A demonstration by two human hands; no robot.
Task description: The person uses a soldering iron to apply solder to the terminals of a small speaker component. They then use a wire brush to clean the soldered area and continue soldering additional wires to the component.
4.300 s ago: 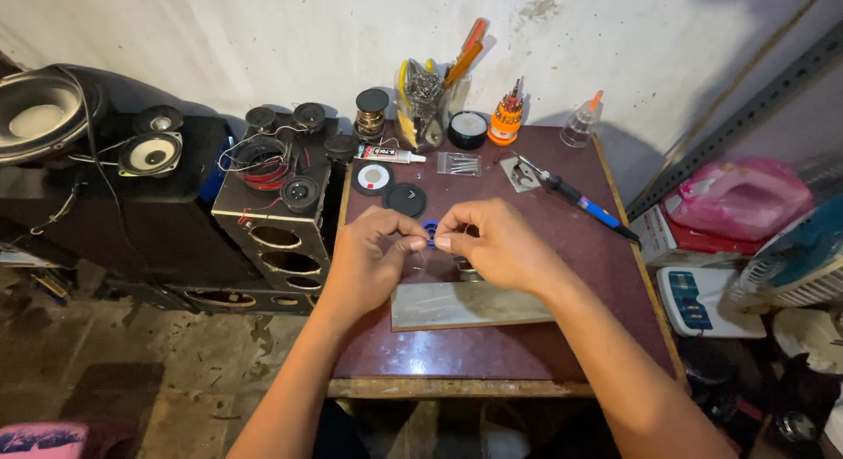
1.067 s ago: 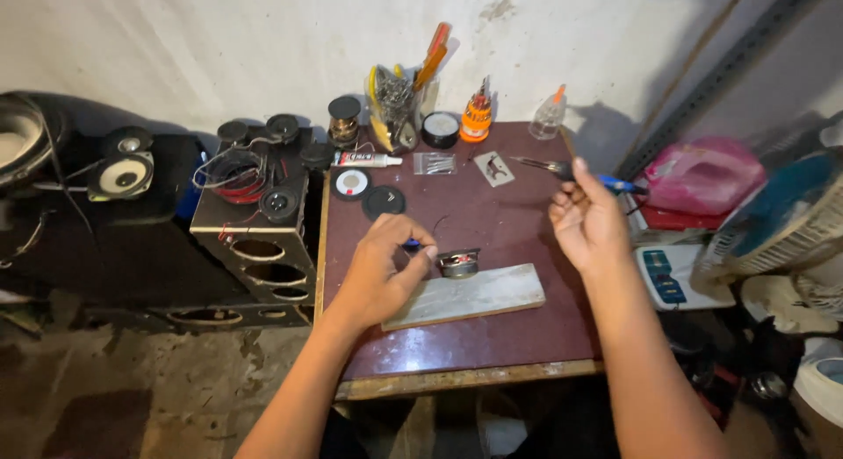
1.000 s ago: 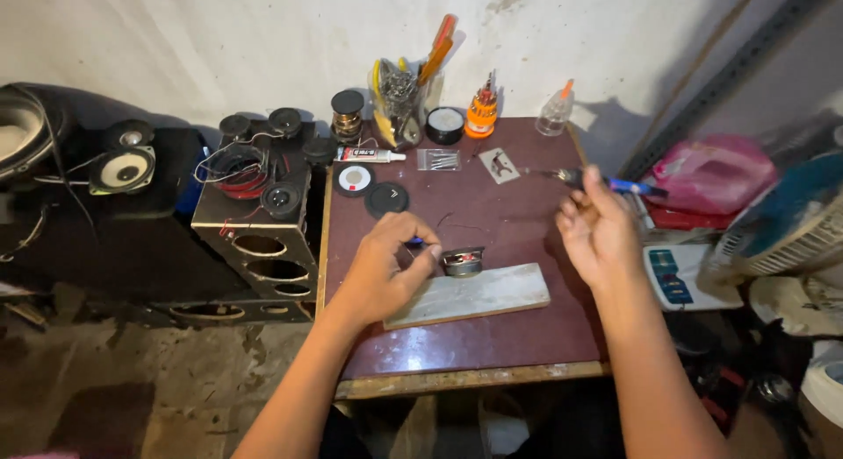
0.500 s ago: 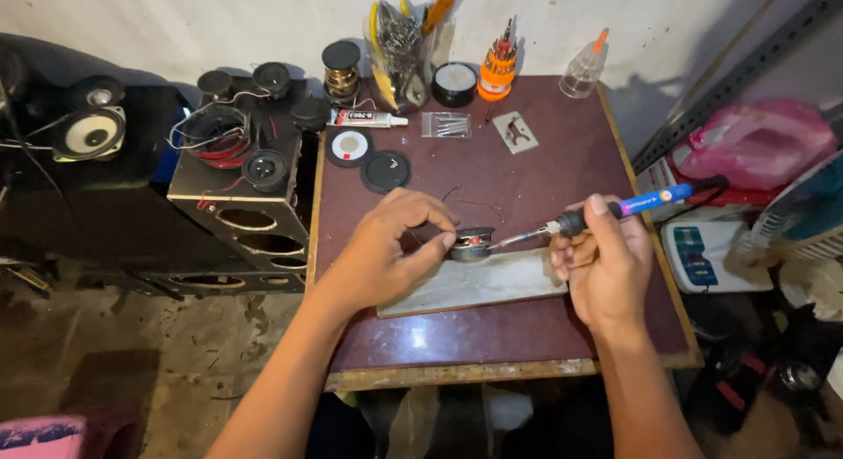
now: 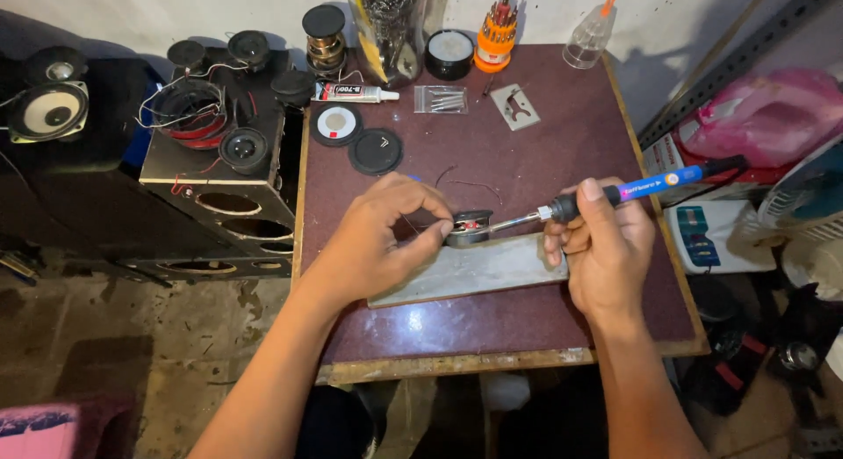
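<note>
Soldering iron (image 5: 632,189) with a blue handle and black grip sits in the right hand (image 5: 601,248), whose fingers are wrapped closed around the grip while the thumb lies along the top; its thin metal tip reaches left and meets a small round speaker driver (image 5: 470,227). That driver rests at the upper edge of a pale grey slab (image 5: 479,270) lying across the middle of the dark maroon table (image 5: 544,139). The left hand (image 5: 382,240) curls over from the other side, its fingertips pinched narrowly against the driver's left rim, steadying it; whether a wire is held between those fingers cannot be told. Thin dark wires trail on the tabletop just behind the driver. Further back lie two flat round discs (image 5: 356,139), a white glue tube (image 5: 356,93), a small clear bag of screws (image 5: 441,98), a black round tin (image 5: 450,53), an orange screwdriver set (image 5: 496,33) and a clear squeeze bottle with an orange tip (image 5: 590,38). Left of the table stands a black speaker cabinet (image 5: 219,187) with loose drivers and red wire on top.
</note>
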